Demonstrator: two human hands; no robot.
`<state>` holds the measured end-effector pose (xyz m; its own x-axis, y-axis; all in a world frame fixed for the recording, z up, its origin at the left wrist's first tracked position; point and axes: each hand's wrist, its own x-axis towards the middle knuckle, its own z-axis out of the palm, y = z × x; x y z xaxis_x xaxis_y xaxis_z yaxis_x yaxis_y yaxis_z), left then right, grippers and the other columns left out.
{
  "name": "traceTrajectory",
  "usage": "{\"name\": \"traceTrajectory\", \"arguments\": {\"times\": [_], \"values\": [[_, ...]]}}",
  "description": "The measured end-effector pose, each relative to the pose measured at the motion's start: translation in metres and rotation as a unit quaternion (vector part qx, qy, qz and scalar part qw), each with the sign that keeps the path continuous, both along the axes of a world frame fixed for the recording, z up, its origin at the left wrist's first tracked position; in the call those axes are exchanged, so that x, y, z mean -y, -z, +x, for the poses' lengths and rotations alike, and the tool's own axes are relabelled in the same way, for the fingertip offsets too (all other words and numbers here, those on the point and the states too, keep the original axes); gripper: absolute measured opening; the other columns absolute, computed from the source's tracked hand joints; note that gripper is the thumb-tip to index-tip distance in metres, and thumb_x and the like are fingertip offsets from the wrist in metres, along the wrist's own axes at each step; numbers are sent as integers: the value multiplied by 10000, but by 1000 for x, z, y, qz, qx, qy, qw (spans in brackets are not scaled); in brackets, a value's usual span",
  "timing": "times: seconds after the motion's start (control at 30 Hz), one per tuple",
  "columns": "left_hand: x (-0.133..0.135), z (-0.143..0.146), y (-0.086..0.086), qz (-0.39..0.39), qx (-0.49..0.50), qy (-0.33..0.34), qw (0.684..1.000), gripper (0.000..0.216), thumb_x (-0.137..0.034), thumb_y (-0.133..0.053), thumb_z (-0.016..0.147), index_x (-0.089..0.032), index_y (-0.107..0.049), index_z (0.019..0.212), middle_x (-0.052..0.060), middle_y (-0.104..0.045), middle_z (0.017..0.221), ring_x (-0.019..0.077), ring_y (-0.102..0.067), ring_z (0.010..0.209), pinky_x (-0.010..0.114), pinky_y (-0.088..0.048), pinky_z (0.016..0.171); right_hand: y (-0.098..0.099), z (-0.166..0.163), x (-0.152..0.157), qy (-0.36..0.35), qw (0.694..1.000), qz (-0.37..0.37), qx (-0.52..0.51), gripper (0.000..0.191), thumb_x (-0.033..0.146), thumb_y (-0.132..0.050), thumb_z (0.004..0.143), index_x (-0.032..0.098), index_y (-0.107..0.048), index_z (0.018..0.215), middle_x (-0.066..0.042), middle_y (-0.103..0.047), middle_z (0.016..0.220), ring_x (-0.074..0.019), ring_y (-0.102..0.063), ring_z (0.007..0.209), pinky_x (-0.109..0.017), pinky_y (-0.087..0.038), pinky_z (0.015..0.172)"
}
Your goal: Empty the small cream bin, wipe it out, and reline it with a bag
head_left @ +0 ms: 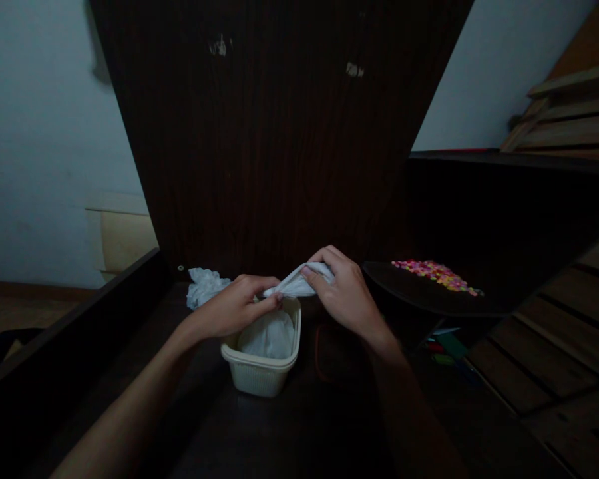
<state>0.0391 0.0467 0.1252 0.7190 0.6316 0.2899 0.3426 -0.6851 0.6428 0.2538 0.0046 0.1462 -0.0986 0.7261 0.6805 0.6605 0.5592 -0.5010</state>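
Note:
A folded white plastic bag (299, 285) is stretched between my two hands, just above the far end of a small cream plastic basket (262, 376). My left hand (237, 306) pinches its left end between thumb and fingers. On the other end, my right hand (343, 293) grips with the thumb on top and the fingers behind. Inside the basket lies more thin white bag material (270, 334). Beyond my left wrist sits a crumpled translucent plastic bag (204, 286), partly covered by that hand.
A dark wooden panel (274, 153) rises behind the dark tabletop (219, 432). Along the left runs a raised edge (80, 319). To the right, a curved shelf (409, 286) bears a heap of small colourful pieces (436, 275). Green and red items (446, 346) lie below it.

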Motion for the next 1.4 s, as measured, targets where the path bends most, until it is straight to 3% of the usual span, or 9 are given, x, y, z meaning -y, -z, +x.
{"name": "traceTrajectory", "arguments": {"times": [0.07, 0.17, 0.27, 0.43, 0.53, 0.93, 1.23, 1.4], "values": [[-1, 1, 1, 17, 8, -10, 1000, 342, -402, -475, 998, -139, -664, 887, 11, -656, 788, 154, -596, 724, 219, -455, 642, 0, -1, 1, -32, 999, -29, -18, 36, 226, -630, 919, 191, -635, 912, -20, -656, 891, -168, -623, 824, -288, -464, 749], [-1, 3, 2, 36, 19, -22, 999, 332, -389, -482, 986, -139, -669, 874, 15, -656, 785, 161, -594, 730, 232, -469, 661, 1, -4, 3, -81, 995, -52, -23, 293, 287, -732, 874, 202, -647, 1141, -36, -709, 1050, -185, -663, 946, -307, -494, 846], [0, 6, 2, 47, 25, -24, 998, 315, -382, -503, 968, -139, -689, 895, 22, -671, 801, 174, -600, 751, 251, -485, 700, 3, -7, 4, -101, 994, -40, 9, 482, 343, -826, 800, 205, -668, 1234, -56, -719, 1161, -203, -672, 1039, -316, -494, 914], [2, 9, 2, 50, 10, -22, 998, 311, -349, -488, 971, -129, -701, 923, 20, -676, 803, 156, -581, 702, 232, -440, 646, 7, -7, 1, -119, 992, -47, 16, 163, 120, -735, 807, 177, -783, 952, -38, -793, 947, -183, -731, 848, -257, -503, 746], [3, 10, 2, 25, -26, -11, 999, 346, -383, -474, 994, -128, -698, 926, 15, -673, 786, 147, -572, 678, 224, -410, 618, 6, -5, 0, -99, 994, -49, -4, 184, 52, -679, 747, 170, -786, 839, -7, -781, 791, -165, -711, 714, -234, -461, 633], [7, 5, -1, -8, -83, 19, 996, 316, -329, -463, 968, -124, -700, 926, 0, -604, 706, 130, -501, 623, 220, -346, 574, 8, -8, -6, -48, 996, -37, -66, 234, 15, -573, 642, 147, -732, 752, 16, -716, 689, -130, -632, 635, -209, -406, 579], [6, 7, -2, 11, -88, 18, 996, 315, -348, -463, 991, -138, -680, 900, 16, -665, 787, 144, -565, 693, 230, -401, 644, 9, -5, -9, -35, 994, -40, -91, 209, 80, -549, 677, 161, -715, 774, 4, -706, 713, -150, -621, 659, -232, -423, 598], [6, 5, -1, 19, -70, 11, 997, 209, -336, -583, 942, -148, -657, 992, 8, -669, 833, 150, -588, 717, 224, -408, 638, 8, -5, -8, -34, 993, -36, -105, 79, 147, -598, 787, 173, -672, 800, -2, -676, 740, -156, -602, 680, -255, -439, 626]]}}
